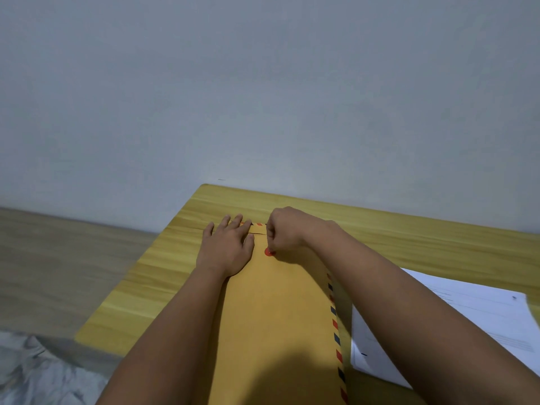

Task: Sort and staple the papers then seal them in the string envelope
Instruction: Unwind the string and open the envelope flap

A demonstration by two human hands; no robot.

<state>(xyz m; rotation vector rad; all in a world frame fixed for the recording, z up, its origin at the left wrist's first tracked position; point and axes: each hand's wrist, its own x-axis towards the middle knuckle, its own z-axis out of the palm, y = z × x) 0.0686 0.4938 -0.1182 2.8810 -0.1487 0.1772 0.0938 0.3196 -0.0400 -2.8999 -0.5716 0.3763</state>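
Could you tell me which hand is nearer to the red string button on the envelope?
Right. The right hand pinches just above the red string button; the left hand lies flat on the envelope beside it.

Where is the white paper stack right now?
In the head view, the white paper stack lies on the yellow wooden table, right of the brown string envelope, partly under the right forearm.

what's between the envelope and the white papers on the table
In the head view, a narrow strip of bare wooden table separates the envelope from the white papers; the right forearm crosses above that gap.
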